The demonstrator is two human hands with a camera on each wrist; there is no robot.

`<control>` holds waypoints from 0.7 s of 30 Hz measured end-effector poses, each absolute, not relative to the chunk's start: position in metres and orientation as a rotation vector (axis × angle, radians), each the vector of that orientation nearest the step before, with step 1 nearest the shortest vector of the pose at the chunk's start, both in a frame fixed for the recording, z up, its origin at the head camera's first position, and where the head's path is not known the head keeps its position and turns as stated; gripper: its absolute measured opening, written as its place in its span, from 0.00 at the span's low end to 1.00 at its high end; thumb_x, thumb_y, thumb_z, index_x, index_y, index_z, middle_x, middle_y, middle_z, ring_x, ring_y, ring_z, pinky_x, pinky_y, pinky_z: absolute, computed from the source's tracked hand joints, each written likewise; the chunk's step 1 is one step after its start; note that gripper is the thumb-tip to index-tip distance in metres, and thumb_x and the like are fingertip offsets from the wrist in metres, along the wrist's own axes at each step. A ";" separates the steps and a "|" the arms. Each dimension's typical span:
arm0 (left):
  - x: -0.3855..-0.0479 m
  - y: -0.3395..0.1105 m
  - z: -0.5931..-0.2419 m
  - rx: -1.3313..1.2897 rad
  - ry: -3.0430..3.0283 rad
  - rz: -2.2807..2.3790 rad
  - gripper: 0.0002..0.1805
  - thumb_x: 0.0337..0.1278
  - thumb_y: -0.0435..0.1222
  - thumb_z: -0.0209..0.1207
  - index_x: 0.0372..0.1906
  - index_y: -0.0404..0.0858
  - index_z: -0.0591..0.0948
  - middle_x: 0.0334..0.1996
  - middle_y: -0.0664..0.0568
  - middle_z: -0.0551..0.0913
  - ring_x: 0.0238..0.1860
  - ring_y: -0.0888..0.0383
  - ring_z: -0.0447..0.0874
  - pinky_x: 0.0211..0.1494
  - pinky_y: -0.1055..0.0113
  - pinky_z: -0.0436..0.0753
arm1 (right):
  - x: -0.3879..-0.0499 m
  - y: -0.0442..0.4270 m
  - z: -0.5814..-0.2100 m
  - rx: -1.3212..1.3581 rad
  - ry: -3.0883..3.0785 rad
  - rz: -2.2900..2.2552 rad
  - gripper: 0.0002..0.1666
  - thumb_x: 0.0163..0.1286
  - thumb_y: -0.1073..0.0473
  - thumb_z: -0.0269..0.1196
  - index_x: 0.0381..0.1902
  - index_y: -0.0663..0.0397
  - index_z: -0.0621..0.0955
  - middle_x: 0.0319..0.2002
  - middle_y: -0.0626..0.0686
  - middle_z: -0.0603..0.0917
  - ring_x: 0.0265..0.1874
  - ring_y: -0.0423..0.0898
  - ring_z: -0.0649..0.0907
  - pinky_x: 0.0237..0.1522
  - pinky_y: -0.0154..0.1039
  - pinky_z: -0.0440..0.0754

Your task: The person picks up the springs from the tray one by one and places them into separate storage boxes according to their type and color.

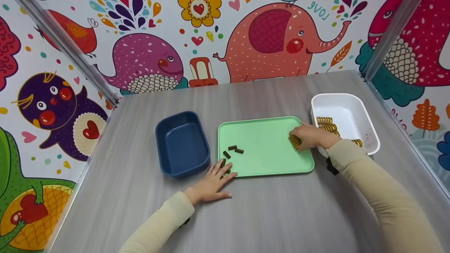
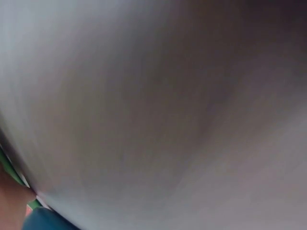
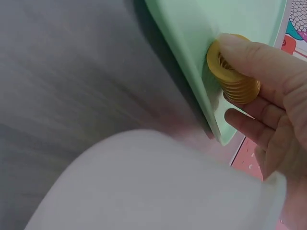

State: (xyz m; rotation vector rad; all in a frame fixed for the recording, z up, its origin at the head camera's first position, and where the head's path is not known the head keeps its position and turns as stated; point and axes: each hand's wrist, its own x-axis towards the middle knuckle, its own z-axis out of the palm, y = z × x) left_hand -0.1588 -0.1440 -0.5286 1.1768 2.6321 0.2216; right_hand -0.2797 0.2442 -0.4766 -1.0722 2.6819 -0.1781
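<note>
A green tray (image 1: pixel 263 140) lies mid-table, with several small dark ridged pieces (image 1: pixel 232 147) at its left side. The left hand (image 1: pixel 211 184) rests spread at the tray's lower left corner, its fingertips over some of these pieces. Over the tray's right side, the right hand (image 1: pixel 309 136) pinches a gold ridged coil (image 1: pixel 295 142). In the right wrist view, thumb and fingers of the right hand (image 3: pixel 273 86) hold the gold coil (image 3: pixel 237 79) above the tray edge (image 3: pixel 192 76). More gold coils (image 1: pixel 327 127) lie in the white bin (image 1: pixel 358 116), partly hidden by the right arm.
A dark blue bin (image 1: pixel 182 147) stands left of the tray, close to the left hand. The white bin stands to the tray's right. Patterned walls with metal corner posts enclose the grey table (image 1: pixel 246 218). Mostly blurred table surface (image 2: pixel 144 120) fills the left wrist view.
</note>
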 end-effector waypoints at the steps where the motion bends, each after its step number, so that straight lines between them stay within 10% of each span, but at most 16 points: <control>1: -0.159 -0.144 -0.529 1.176 2.632 0.220 0.39 0.59 0.61 0.44 0.72 0.50 0.51 0.73 0.47 0.40 0.71 0.43 0.28 0.69 0.44 0.42 | -0.279 0.243 -0.476 -1.059 2.670 -0.177 0.32 0.46 0.62 0.71 0.50 0.69 0.75 0.45 0.63 0.79 0.47 0.59 0.77 0.60 0.59 0.61; 21: -0.159 -0.144 -0.530 1.198 2.649 0.236 0.39 0.59 0.61 0.44 0.72 0.49 0.52 0.73 0.46 0.41 0.71 0.42 0.29 0.69 0.44 0.43 | -0.273 0.228 -0.491 -1.038 2.610 -0.567 0.37 0.47 0.62 0.70 0.54 0.74 0.70 0.46 0.66 0.74 0.45 0.58 0.75 0.48 0.53 0.73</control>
